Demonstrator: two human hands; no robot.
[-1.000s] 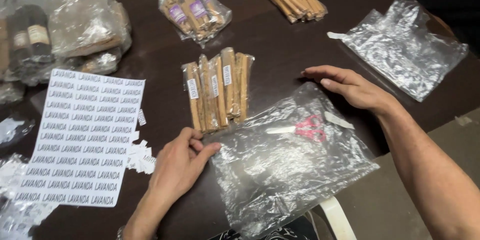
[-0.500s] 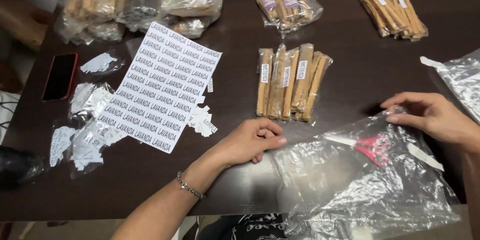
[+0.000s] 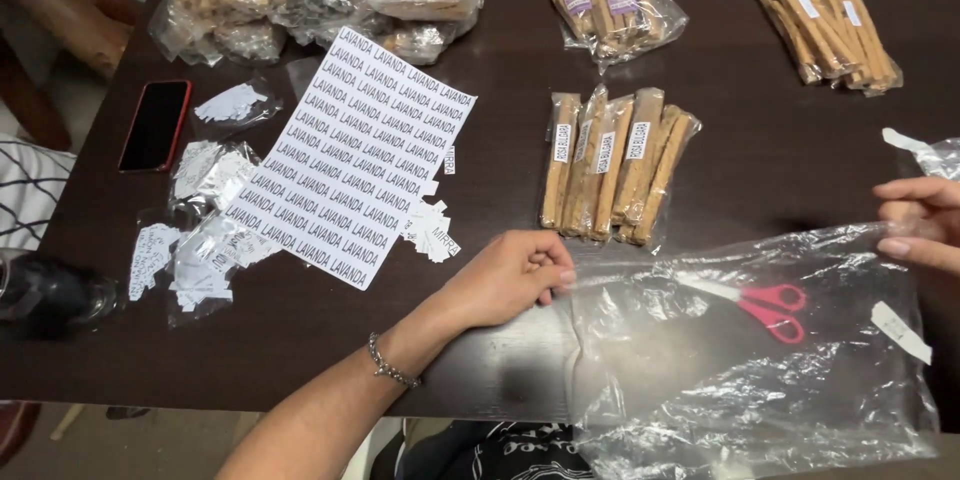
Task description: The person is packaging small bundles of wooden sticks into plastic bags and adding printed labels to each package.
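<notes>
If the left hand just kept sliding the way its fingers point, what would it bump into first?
The left hand points rightward while pinching the clear plastic bag at its edge. Going straight on, it would likely meet the red-handled scissors first, though they seem to lie under the plastic.

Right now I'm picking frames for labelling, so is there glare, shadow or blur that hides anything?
Head view: sharp overall, evenly lit; glare streaks on the clear plastic bag veil the scissors partly; soft sheen on the dark table near the left hand; right hand cut by the frame edge.
</notes>
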